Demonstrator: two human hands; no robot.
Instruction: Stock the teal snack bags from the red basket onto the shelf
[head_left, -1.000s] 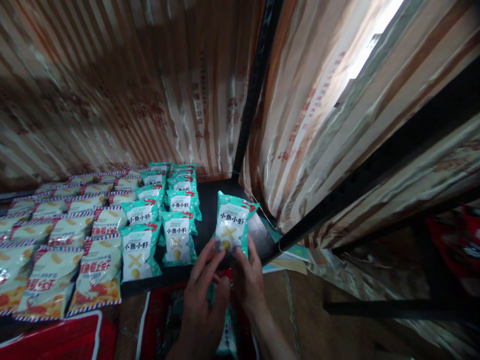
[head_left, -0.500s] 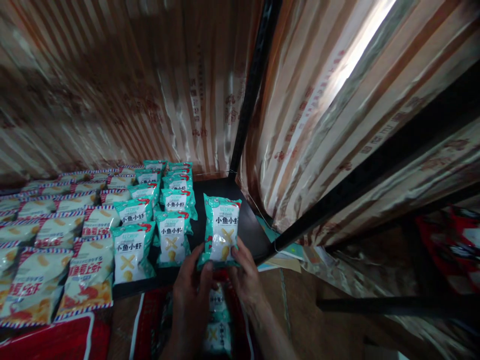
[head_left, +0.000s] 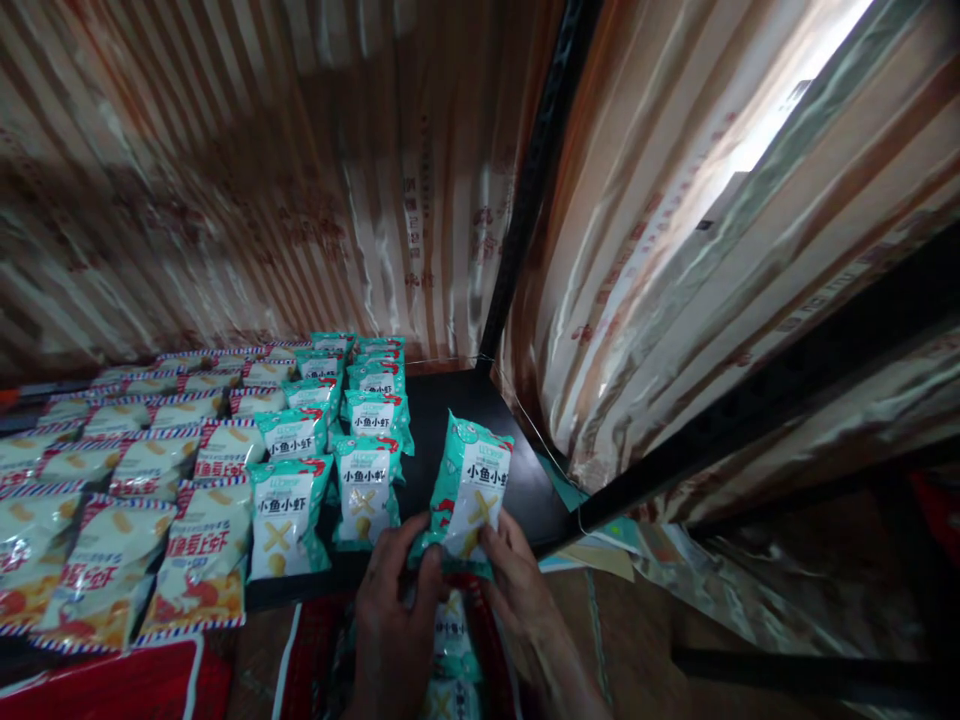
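Observation:
Between my two hands is a teal-and-white snack bag [head_left: 480, 490], upright and leaning a little to the right, over the front part of a black shelf [head_left: 431, 400]. My left hand [head_left: 401, 590] grips its lower left corner with thumb and fingers. On the lower right side, my right hand [head_left: 517, 580] pinches the bag. Just left of it stand two rows of matching teal bags [head_left: 364, 490], one behind another. Below my hands, more teal bags [head_left: 454, 640] lie in a red bag, partly hidden by my wrists.
Rows of cream snack bags with striped edges [head_left: 199, 550] fill the shelf's left side. A black upright post [head_left: 517, 230] rises at the back corner, and a slanting black bar [head_left: 675, 430] runs along the right. Striped plastic sheeting [head_left: 300, 200] hangs behind. Red packaging [head_left: 112, 680] lies below.
The view has shifted, so the shelf appears further right and lower. The held snack bag has turned and tilted to the right; both hands still grip it.

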